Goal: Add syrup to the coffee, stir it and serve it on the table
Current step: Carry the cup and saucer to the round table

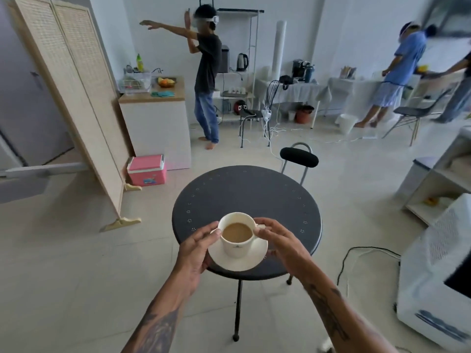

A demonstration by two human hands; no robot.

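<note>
head view: both hands carry a cup (235,235) on a saucer (239,256) at the 6 o'clock edge of a round dark table (247,194). the left hand (197,247) is clamped on the saucer's 9 o'clock rim, thumb on top and touching the cup wall; the right hand (279,244) grips the 3 o'clock rim, fingers curled by the cup handle. whether the saucer already rests on the table or hangs just above it i cannot tell. the main risk, as i judge it, is a spill: the coffee (236,231) sits high in the cup, so a tilt or a hard landing could slop it over. placed this close to the edge, the saucer could also tip off, and the table stands on thin legs that a knock might rock. a chair (298,156) stands at the table's 1 o'clock. the cup is cream white with a small dark mark on its side, and the coffee is pale milky brown with no spoon in it.
</note>
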